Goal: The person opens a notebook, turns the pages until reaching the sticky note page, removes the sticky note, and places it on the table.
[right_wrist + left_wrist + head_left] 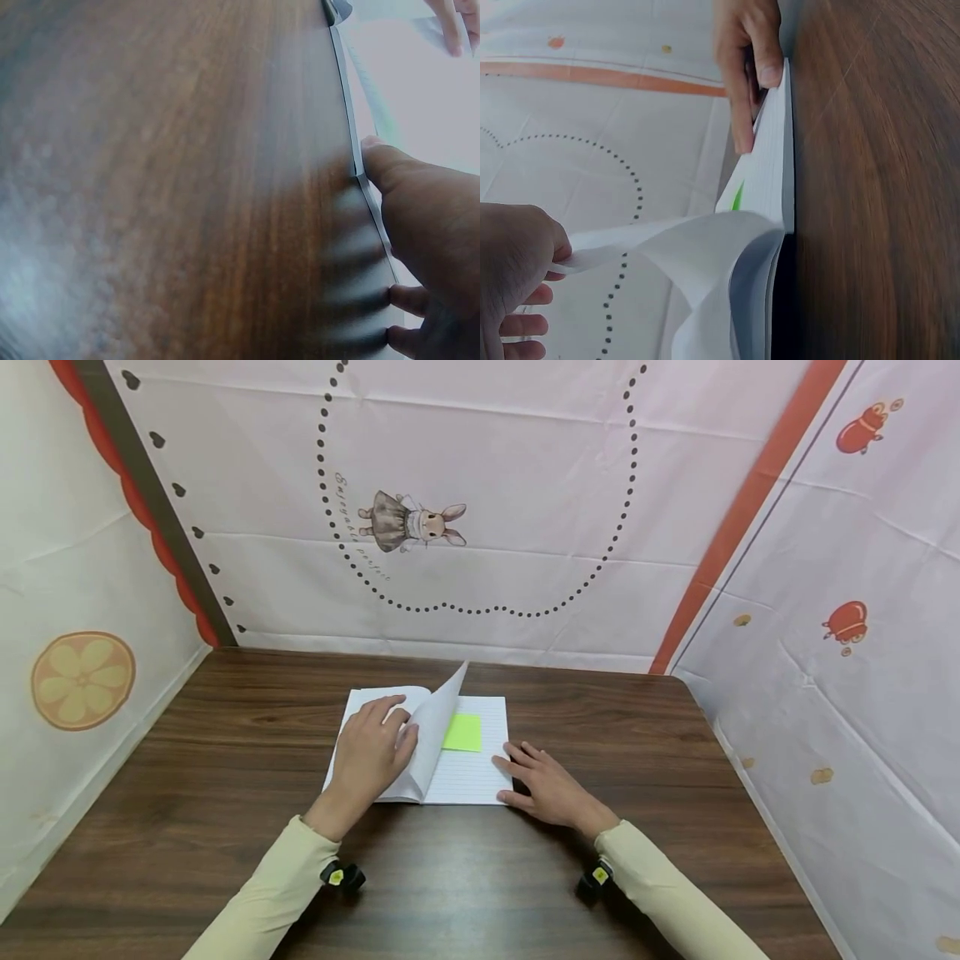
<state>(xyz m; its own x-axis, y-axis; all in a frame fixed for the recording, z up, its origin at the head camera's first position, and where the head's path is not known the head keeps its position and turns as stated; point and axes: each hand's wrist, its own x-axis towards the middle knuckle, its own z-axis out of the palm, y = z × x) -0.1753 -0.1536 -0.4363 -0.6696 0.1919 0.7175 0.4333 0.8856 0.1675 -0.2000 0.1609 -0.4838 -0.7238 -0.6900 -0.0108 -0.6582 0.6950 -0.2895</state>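
An open notebook [467,783] with lined white pages lies on the table. My left hand [367,750] is over its left side and pinches a lifted page [437,722] between thumb and forefinger, as the left wrist view shows. That page stands up from the spine and bends toward the left. A yellow-green sticky note [467,732] is on the right-hand page, its left part covered by the raised sheet. Spread fingers of my right hand [551,787] rest on the notebook's right edge. In the right wrist view, the right thumb [386,161] touches the lower page edge.
The dark wood-grain table [450,893] extends on every side of the notebook. Pale printed cloth [525,485] hangs behind it, with more cloth at the left and right. A small black device [343,877] sits at each wrist.
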